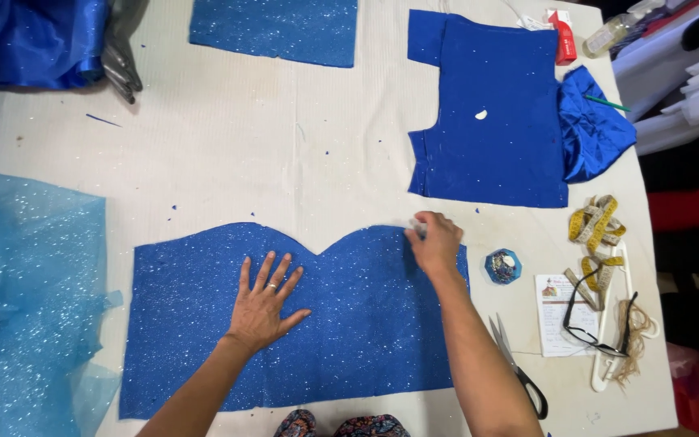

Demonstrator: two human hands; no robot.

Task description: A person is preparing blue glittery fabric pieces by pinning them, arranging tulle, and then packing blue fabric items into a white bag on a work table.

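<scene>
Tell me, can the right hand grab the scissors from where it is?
Probably yes. The right hand rests on the blue cloth, and the scissors lie beside that forearm on the table, with nothing between them.

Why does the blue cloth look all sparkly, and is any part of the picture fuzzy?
In the head view, light catches glitter specks on the blue cloth, so they shine white; the right hand is slightly blurred where it pinches something small and pale; the left hand lies flat and sharp; shadows on the table are soft; the satin shows gentle glare.
</scene>
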